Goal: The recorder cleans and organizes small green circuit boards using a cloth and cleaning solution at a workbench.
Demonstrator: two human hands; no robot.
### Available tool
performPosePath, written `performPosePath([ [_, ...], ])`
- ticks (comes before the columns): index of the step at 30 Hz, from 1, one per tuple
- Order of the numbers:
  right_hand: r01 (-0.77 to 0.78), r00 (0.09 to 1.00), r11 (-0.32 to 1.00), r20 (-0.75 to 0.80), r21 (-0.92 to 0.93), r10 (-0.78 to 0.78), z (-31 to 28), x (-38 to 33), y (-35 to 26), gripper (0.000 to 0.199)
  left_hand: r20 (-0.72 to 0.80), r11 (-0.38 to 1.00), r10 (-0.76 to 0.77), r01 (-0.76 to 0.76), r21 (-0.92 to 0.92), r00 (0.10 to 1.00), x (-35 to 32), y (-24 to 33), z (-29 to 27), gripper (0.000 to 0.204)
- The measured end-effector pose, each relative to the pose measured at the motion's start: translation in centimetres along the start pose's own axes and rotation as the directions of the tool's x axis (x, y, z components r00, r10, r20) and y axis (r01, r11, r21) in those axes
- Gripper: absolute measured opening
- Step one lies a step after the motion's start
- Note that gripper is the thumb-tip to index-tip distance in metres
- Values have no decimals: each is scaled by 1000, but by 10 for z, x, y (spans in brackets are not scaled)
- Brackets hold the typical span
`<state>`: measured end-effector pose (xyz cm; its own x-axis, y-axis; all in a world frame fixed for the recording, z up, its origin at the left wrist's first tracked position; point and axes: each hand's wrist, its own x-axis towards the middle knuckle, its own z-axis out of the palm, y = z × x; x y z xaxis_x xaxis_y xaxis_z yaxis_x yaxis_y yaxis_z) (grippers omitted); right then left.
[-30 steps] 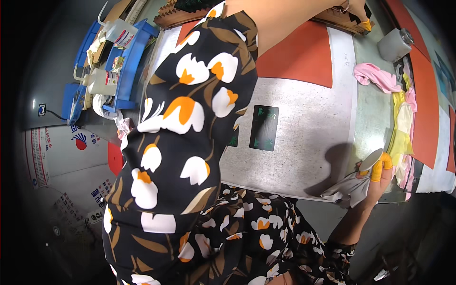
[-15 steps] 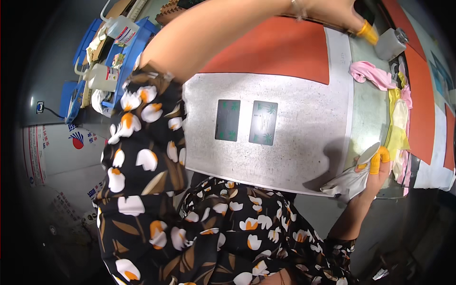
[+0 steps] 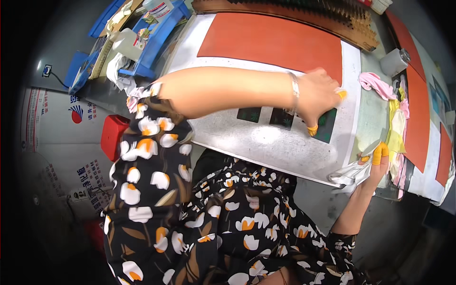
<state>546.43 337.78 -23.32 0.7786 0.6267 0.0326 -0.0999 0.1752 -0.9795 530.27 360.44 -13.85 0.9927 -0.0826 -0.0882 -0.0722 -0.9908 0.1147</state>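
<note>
Your left hand (image 3: 319,97) (orange caps on the fingertips) presses fingers spread on a dark green card (image 3: 327,130) lying on the grey bench (image 3: 266,142). Your right hand (image 3: 373,166) has its grip clamped on a crumpled white cloth (image 3: 349,173) at the bench edge.

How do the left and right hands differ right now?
The left hand reaches across the grey plate, fingertips down on a dark green square; the right hand stays at the plate's near right edge. The left holds nothing in its grip, while the right clutches a crumpled white cloth. Both wear orange finger cots.
</note>
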Motion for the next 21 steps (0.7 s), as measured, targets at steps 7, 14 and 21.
performPosePath([
  [7, 8, 999, 997, 33, -75, -5, -6, 4, 2, 18, 116, 937, -349, 344, 65, 930, -127, -28, 9, 99],
  [14, 11, 1000, 996, -4, -94, -12, 1, 1, -4, 17, 97, 886, -454, 438, 153, 886, -171, -38, 25, 102],
  [21, 15, 999, 992, -36, -121, -19, -4, 3, -2, 16, 12, 847, -518, 511, 144, 855, -214, -42, 34, 107],
])
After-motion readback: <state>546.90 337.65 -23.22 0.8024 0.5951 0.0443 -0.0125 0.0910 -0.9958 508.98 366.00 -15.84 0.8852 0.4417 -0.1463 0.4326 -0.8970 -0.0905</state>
